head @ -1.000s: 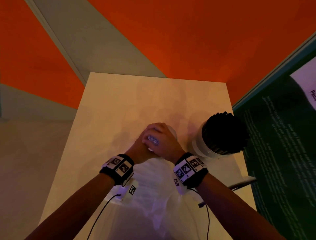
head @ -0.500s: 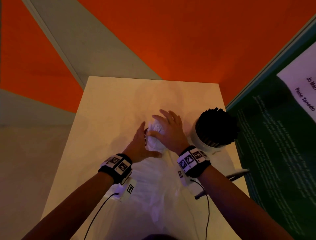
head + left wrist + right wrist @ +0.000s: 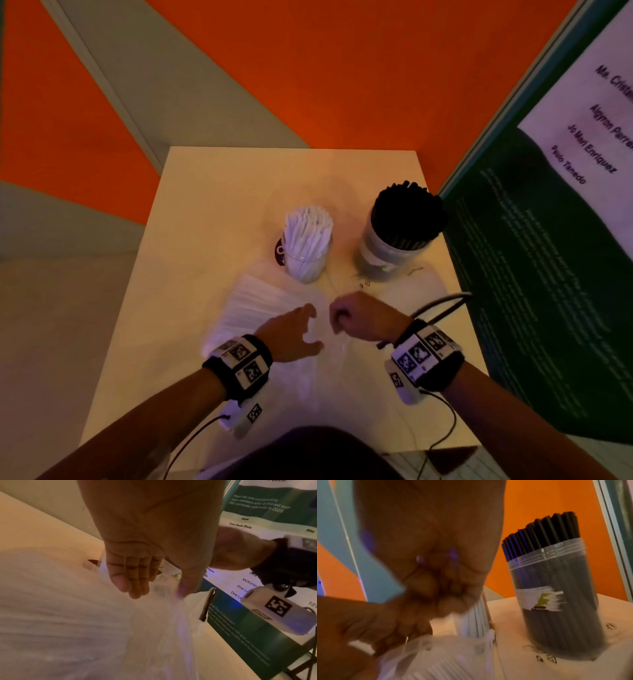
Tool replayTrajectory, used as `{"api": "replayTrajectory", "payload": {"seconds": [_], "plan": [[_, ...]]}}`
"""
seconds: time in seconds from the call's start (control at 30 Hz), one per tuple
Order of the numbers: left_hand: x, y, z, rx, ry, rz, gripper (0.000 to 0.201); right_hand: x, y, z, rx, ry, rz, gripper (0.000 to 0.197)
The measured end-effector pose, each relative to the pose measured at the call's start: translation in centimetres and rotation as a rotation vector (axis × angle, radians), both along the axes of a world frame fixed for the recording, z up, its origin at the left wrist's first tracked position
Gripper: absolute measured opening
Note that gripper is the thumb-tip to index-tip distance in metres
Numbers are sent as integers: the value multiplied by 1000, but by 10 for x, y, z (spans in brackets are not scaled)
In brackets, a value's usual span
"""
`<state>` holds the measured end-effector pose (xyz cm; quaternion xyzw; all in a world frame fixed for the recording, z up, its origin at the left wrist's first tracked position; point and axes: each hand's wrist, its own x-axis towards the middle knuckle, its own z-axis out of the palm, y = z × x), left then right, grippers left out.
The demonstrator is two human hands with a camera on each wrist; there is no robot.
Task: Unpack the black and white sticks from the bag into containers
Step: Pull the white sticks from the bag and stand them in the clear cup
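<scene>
White sticks [image 3: 308, 236] stand in a clear cup [image 3: 305, 270] at mid-table. To its right, black sticks [image 3: 406, 209] fill a clear jar [image 3: 387, 250], also seen as the jar [image 3: 556, 588] in the right wrist view. A clear plastic bag [image 3: 253, 308] lies flat in front of the cup with white sticks still inside. My left hand [image 3: 313, 327] hovers over the bag, fingers [image 3: 130, 580] relaxed and thumb touching the film [image 3: 85, 615]. My right hand [image 3: 340, 317] is a curled fist pinching the bag's plastic [image 3: 445, 662] beside the left hand.
The pale table [image 3: 205, 212] has orange and grey floor beyond its far and left edges. A green and white poster panel [image 3: 548, 240] stands close along the right edge. A black cable [image 3: 442, 305] loops by my right wrist.
Both hands let go of the white sticks at the cup and drew back toward me onto the bag. The cup of white sticks now stands uncovered.
</scene>
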<state>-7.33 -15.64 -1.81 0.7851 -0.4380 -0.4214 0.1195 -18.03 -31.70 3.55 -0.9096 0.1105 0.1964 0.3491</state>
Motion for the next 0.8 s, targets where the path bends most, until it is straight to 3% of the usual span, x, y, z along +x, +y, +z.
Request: {"api": "replayTrajectory", "payload": {"seconds": [0.07, 0.13, 0.27, 0.4, 0.47, 0.57, 0.63, 0.7, 0.8], "plan": [[-2, 3, 4, -30, -15, 4, 49, -4, 13, -16, -11, 335, 185, 17], [-2, 6, 12, -89, 16, 55, 40, -3, 31, -33, -48, 416, 255, 24], [-2, 13, 31, -224, 79, 147, 29, 10, 64, -58, -182, 177, 120, 32], [-3, 22, 48, -310, 154, 225, 26, 17, 81, -80, -425, 47, 182, 33], [-2, 27, 55, -331, 204, 261, 28, 17, 85, -88, -442, 61, 190, 31], [0, 32, 59, -373, 258, 275, 31, 18, 91, -91, -519, 40, 53, 31], [1, 34, 60, -394, 272, 290, 33, 17, 93, -92, -581, 68, 98, 38], [3, 34, 59, -404, 286, 307, 33, 16, 95, -98, -543, 153, 172, 38], [4, 33, 56, -402, 302, 312, 33, 19, 92, -95, -482, 140, 152, 34]]}}
